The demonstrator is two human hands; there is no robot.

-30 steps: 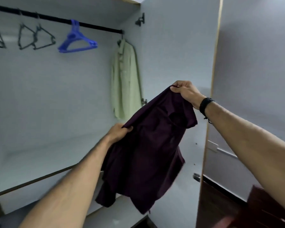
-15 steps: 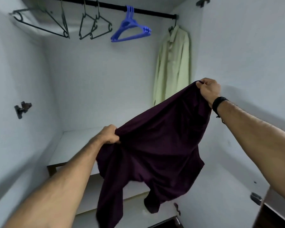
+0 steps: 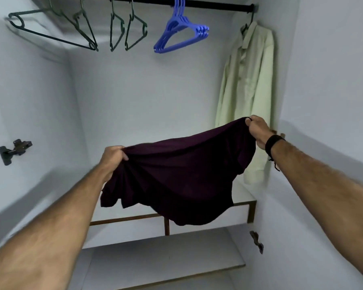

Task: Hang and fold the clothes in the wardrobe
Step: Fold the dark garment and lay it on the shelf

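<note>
Left hand (image 3: 113, 158) and right hand (image 3: 258, 130) grip dark purple garment (image 3: 180, 176), spread between them inside wardrobe. Rail (image 3: 214, 4) above carries dark hangers (image 3: 126, 32), blue hangers (image 3: 180, 32), pale green shirt (image 3: 247, 86) at right end. Shelf (image 3: 242, 198) below garment.

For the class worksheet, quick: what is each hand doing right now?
Left hand: closed, gripping the dark shirt.
Right hand: closed, pinching the shirt's other edge.
</note>
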